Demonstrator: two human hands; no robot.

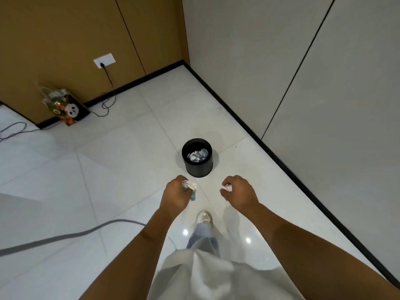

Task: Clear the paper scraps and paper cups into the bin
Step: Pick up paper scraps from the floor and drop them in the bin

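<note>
A round black bin [197, 167] stands on the white tiled floor ahead of me, with crumpled white and blue paper scraps [197, 157] lying inside. My left hand [175, 194] grips a bunch of white and blue paper scraps [190, 188], held just short of the bin and to its near left. My right hand [238, 191] curls round a small white paper scrap [227, 187], near and right of the bin. Both hands hover above the floor.
A grey wall with a black skirting [281, 163] runs close on the right. A panda gift bag [67, 107] stands by the brown wall, with a black cable [108, 98] from a socket. A grey cable [65, 234] crosses the floor at left. My shoe [204, 217] is below.
</note>
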